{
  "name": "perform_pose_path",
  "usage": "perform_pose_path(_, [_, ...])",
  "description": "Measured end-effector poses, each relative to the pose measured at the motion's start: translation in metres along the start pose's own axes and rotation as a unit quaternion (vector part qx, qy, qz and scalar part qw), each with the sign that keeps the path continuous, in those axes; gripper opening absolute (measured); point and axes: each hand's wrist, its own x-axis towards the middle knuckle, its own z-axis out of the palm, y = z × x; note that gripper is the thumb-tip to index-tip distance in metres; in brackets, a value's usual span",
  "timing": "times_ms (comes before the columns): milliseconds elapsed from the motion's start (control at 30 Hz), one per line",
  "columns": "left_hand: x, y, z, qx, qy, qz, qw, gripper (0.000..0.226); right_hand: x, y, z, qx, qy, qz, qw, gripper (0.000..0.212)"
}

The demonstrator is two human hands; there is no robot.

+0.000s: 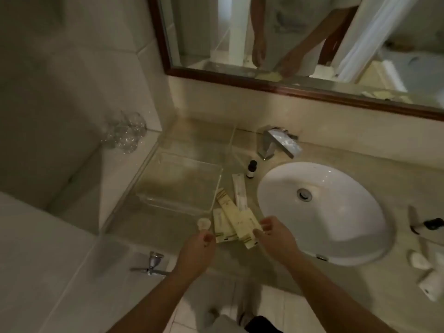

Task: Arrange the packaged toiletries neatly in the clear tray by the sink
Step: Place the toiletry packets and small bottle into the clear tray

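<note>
A clear tray [153, 164] sits on the counter left of the sink, with nothing visible inside it. Several cream-coloured toiletry packets [230, 217] lie in a loose pile just off its near right corner, and a long white packet [240, 191] lies above them. A small round item [203, 223] rests at the pile's left. My right hand [276, 236] touches the right end of the pile, fingers on a packet. My left hand [199, 246] hovers at the pile's near left, fingers curled, seemingly holding nothing.
A white basin [336, 224] fills the counter's right half, with a chrome tap [276, 143] behind it. A small dark bottle [251, 169] stands by the tap. Glasses [125, 133] stand at the back left. Soap and small items [422, 263] lie at the far right. A mirror [312, 32] hangs above.
</note>
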Motion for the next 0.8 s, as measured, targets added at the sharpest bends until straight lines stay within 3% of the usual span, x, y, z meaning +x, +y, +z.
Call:
perform_pose_path(67, [0.009,0.006,0.011,0.036,0.020,-0.030,0.999,0.014,0.014,-0.003,0.000,-0.032,-0.005,0.013,0.999,0.037])
perform_pose_path(167, [0.012,0.019,0.032,-0.006,0.077,-0.073,0.994,0.009,0.032,-0.004,0.002,-0.079,-0.051,0.015,0.995,0.048])
perform_pose_path(300, [0.018,0.027,0.046,-0.055,0.152,-0.140,0.977,0.012,0.041,0.002,0.005,-0.092,-0.092,-0.007,0.991,0.045])
perform_pose_path(433, [0.030,0.030,0.053,-0.113,0.152,-0.192,0.963,0.003,0.046,0.010,0.001,-0.065,-0.123,-0.029,0.990,0.038])
perform_pose_path(633, [0.020,0.041,0.050,-0.182,0.193,-0.240,0.934,0.011,0.058,0.014,-0.030,-0.062,-0.052,-0.080,0.994,0.015])
perform_pose_path(800, [-0.002,0.053,0.024,-0.192,0.270,-0.200,0.922,0.008,0.063,-0.004,-0.057,-0.021,0.031,-0.129,0.991,0.018])
